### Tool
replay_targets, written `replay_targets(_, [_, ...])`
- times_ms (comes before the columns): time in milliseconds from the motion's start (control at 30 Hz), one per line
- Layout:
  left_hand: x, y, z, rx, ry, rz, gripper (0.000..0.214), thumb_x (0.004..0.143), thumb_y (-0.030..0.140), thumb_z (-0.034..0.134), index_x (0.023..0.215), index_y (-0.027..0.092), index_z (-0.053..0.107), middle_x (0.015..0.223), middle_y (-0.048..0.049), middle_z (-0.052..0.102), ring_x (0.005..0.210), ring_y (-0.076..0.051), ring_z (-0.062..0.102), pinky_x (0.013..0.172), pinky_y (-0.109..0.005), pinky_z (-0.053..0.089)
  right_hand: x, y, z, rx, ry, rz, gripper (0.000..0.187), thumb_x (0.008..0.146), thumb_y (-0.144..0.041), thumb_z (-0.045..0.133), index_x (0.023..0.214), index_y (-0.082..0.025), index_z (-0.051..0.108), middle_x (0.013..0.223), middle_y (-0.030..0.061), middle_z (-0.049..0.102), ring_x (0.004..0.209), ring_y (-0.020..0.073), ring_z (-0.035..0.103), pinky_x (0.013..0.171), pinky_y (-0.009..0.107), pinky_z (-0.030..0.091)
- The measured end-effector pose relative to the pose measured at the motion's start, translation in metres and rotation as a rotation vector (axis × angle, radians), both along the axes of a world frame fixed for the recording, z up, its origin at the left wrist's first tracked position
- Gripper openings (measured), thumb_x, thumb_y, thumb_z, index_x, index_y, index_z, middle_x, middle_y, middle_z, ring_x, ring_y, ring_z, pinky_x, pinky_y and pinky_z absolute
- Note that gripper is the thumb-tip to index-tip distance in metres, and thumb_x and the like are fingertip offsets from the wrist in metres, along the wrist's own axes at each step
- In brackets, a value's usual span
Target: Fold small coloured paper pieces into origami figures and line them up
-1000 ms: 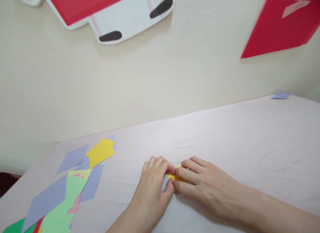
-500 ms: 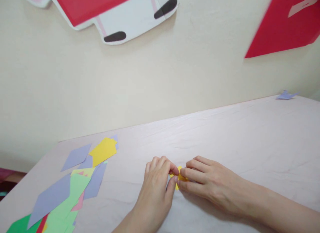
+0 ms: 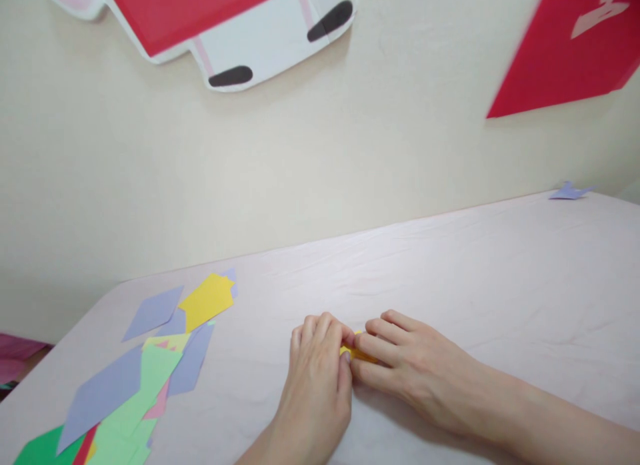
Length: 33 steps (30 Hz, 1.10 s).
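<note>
A small piece of yellow paper (image 3: pixel 364 356) lies on the pale tabletop, mostly covered by my fingers. My left hand (image 3: pixel 320 368) pinches its left end between thumb and forefinger. From the other side, my right hand (image 3: pixel 400 358) grips it with thumb and fingertips, close against the left fingertips. Little of the paper's shape shows, so I cannot tell how it is folded.
Loose coloured paper sheets spread over the table's left side: a yellow sheet (image 3: pixel 207 302), purple sheets (image 3: pixel 105 392) and light green ones (image 3: pixel 143 392). A folded purple paper piece (image 3: pixel 569 192) sits at the far right edge, by the wall (image 3: pixel 320 165).
My right hand has shifted slightly left, closer to my left thumb. Less of the yellow paper shows between the fingers now. The loose sheets lie as before.
</note>
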State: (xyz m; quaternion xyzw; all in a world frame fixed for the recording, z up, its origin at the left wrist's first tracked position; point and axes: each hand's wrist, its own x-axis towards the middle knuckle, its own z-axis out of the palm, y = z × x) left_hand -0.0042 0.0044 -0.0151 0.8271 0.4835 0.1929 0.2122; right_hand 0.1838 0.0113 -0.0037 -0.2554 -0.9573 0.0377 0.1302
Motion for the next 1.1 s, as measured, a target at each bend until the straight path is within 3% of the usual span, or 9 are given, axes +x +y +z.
replay_targets(233, [0.000,0.000,0.002,-0.012,0.009,0.008,0.022,0.085,0.002,0.039,0.089,0.022,0.047,0.096,-0.0047,0.056,0.093,-0.025,0.048,0.081,-0.042,0.037,0.006,0.002,-0.001,-0.022,0.003,0.008,0.003,0.093,-0.019,0.055,0.091,-0.019,0.058,0.101,0.0029,0.064,0.082,0.0193,0.047,0.075,0.035,0.034])
replay_targets(533, [-0.002,-0.001,0.002,0.009,0.003,0.013,0.028,0.078,-0.001,0.040,0.092,0.022,0.049,0.096,-0.0033,0.057,0.093,-0.024,0.049,0.081,-0.040,0.037,0.020,0.006,-0.004,-0.072,0.111,0.030,0.020,0.092,-0.009,0.045,0.077,-0.018,0.055,0.091,0.0038,0.066,0.083,0.0180,0.053,0.077,0.034,0.036])
replay_targets(800, [0.001,-0.001,0.005,-0.014,-0.003,0.009,0.019,0.081,0.005,0.046,0.091,0.021,0.047,0.095,-0.0036,0.056,0.094,-0.025,0.047,0.083,-0.043,0.035,0.019,0.005,-0.006,-0.101,0.181,0.022,0.024,0.095,-0.012,0.041,0.099,-0.019,0.064,0.090,0.0064,0.068,0.083,0.0184,0.056,0.078,0.033,0.039])
replay_targets(1100, [-0.004,0.000,0.005,-0.083,-0.039,0.023,0.041,0.065,-0.005,0.039,0.096,0.021,0.049,0.098,-0.0047,0.055,0.097,-0.024,0.048,0.085,-0.042,0.038,0.013,0.002,-0.008,-0.167,0.179,-0.006,0.025,0.093,-0.009,0.042,0.100,-0.021,0.063,0.088,0.0045,0.065,0.078,0.0193,0.053,0.072,0.033,0.035])
